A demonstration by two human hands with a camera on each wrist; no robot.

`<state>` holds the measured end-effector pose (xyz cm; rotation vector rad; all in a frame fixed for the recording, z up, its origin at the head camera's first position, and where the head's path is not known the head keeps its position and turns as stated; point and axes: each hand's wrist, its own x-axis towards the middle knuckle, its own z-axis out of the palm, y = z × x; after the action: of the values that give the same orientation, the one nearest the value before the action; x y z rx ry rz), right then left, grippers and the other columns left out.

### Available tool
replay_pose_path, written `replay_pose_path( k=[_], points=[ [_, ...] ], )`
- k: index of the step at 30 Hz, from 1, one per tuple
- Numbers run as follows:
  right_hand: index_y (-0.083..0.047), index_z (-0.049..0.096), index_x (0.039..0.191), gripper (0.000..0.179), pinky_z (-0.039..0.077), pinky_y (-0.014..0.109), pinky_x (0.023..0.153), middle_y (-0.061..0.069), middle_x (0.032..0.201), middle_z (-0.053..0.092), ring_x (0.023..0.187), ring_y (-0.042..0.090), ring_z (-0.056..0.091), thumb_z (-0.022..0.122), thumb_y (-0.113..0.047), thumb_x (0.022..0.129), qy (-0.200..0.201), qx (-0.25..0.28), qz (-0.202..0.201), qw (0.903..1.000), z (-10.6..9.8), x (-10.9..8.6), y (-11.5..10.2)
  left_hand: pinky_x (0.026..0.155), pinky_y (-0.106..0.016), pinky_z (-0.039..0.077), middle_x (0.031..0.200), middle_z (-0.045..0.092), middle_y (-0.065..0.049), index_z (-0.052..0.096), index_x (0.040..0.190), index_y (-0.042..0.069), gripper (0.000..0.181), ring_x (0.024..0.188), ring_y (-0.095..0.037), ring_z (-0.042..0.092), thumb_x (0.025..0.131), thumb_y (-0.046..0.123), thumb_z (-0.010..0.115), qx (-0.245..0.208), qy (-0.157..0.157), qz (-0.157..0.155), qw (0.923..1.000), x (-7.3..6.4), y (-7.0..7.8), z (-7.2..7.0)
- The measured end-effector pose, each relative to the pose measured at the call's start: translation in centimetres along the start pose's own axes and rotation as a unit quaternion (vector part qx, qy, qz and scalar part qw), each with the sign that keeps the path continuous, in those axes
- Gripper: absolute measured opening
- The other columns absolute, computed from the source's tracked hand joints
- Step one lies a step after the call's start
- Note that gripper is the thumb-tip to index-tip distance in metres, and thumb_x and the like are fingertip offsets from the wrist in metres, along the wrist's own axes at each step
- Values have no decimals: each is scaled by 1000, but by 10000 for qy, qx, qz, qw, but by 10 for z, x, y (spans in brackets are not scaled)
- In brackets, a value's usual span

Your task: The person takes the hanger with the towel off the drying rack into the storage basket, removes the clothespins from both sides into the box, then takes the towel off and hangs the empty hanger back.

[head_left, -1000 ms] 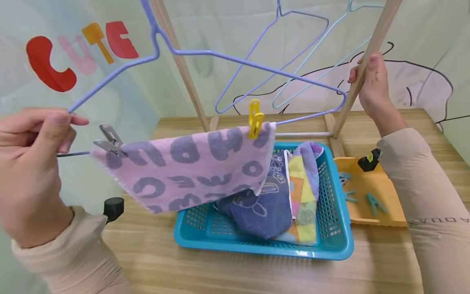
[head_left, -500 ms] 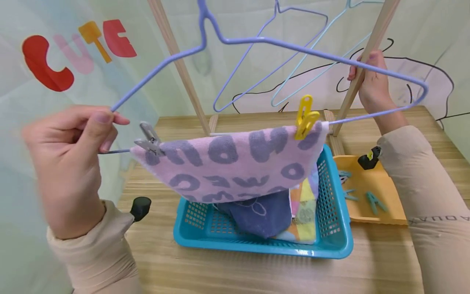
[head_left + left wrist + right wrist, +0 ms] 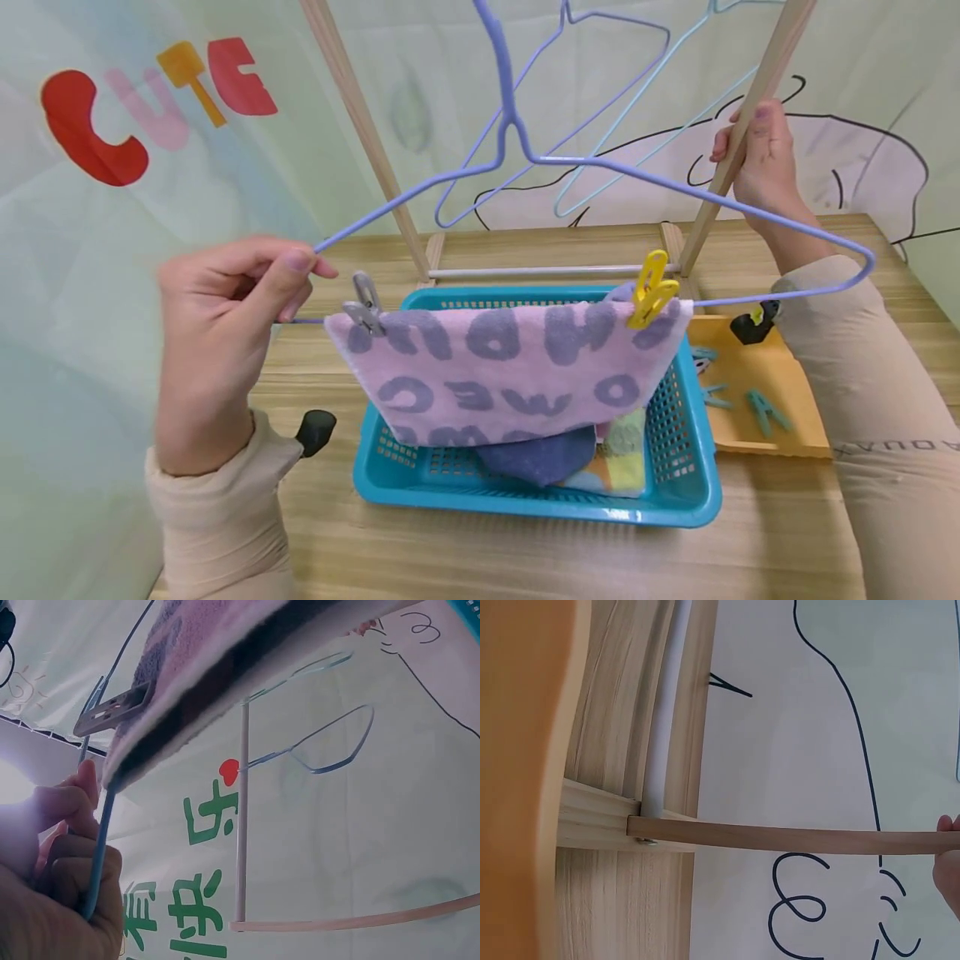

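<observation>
My left hand [image 3: 225, 333] grips the left end of a periwinkle clothes hanger [image 3: 420, 185], thumb and fingers curled round the wire. From the hanger's bottom bar hangs a pink towel [image 3: 487, 375] with grey letters. A grey clothespin [image 3: 364, 310] pins its left corner and a yellow clothespin [image 3: 651, 293] its right. The left wrist view shows fingers [image 3: 71, 847] around the wire beside the towel [image 3: 202, 667]. My right hand [image 3: 767, 162] holds the right wooden post [image 3: 731, 158] of a drying rack; only its edge shows in the right wrist view, at the post [image 3: 802, 836].
Below the towel, a teal basket [image 3: 540, 512] holds folded cloths, including a navy one [image 3: 536, 458]. To its right, an orange tray [image 3: 802, 400] carries several teal clothespins [image 3: 767, 412]. A purple hanger [image 3: 450, 196] and a mint hanger [image 3: 637, 87] hang within the rack.
My left hand has carried the hanger and towel rightward, then a little lower, so the towel now hangs level over the basket. The right hand stays on the post.
</observation>
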<state>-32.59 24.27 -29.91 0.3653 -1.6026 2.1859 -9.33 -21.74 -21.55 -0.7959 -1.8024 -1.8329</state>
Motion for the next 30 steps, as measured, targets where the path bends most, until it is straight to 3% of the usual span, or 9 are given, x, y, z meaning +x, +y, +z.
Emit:
replay_pose_path(
  k=[6, 13, 19, 24, 27, 30],
  points=[
    [-4, 51, 105, 27, 47, 26, 74, 13, 79, 56, 76, 20, 54, 33, -24, 108, -253, -207, 239, 9992, -5, -2, -9, 48, -22, 21, 59, 51, -7, 68, 91, -19, 12, 55, -14, 37, 94, -8, 62, 223, -180, -291, 9992, -2, -7, 5],
    [3, 51, 122, 32, 44, 27, 94, 17, 99, 57, 97, 24, 56, 40, -23, 106, -860, 473, 890, 9912, -19, -6, -22, 49, -24, 22, 59, 52, -5, 70, 91, -15, 14, 55, -14, 37, 96, -7, 60, 395, -396, -647, 9963, -2, -21, 8],
    [0, 51, 129, 33, 33, 29, 109, 14, 116, 53, 113, 22, 54, 44, -23, 106, -1239, 93, 996, 9872, -25, -11, -30, 50, -24, 22, 58, 48, -4, 69, 91, -16, 17, 57, -15, 37, 97, -2, 61, 687, -381, -926, 9926, -3, -32, 4],
    [-7, 47, 132, 35, 38, 21, 105, 6, 117, 55, 109, 17, 56, 55, -24, 103, -793, -785, 1167, 9869, -29, -20, -43, 50, -24, 22, 56, 45, -4, 72, 90, -12, 16, 57, -15, 36, 97, -1, 62, 656, -313, -1011, 9922, -1, -42, 4],
    [-6, 53, 122, 29, 50, 19, 88, 6, 104, 61, 94, 16, 62, 63, -22, 99, -183, -634, 1300, 9893, -30, -27, -55, 49, -25, 22, 56, 45, -4, 72, 90, -11, 15, 57, -14, 37, 97, -2, 62, 524, -293, -1030, 9929, -1, -47, 4],
    [1, 60, 109, 22, 55, 20, 69, 11, 91, 63, 78, 19, 64, 66, -16, 97, 219, -133, 1138, 9932, -30, -35, -68, 49, -25, 21, 56, 44, -5, 72, 89, -10, 15, 57, -14, 36, 97, -1, 62, 504, -281, -1074, 9925, -1, -50, 5]
  ],
)
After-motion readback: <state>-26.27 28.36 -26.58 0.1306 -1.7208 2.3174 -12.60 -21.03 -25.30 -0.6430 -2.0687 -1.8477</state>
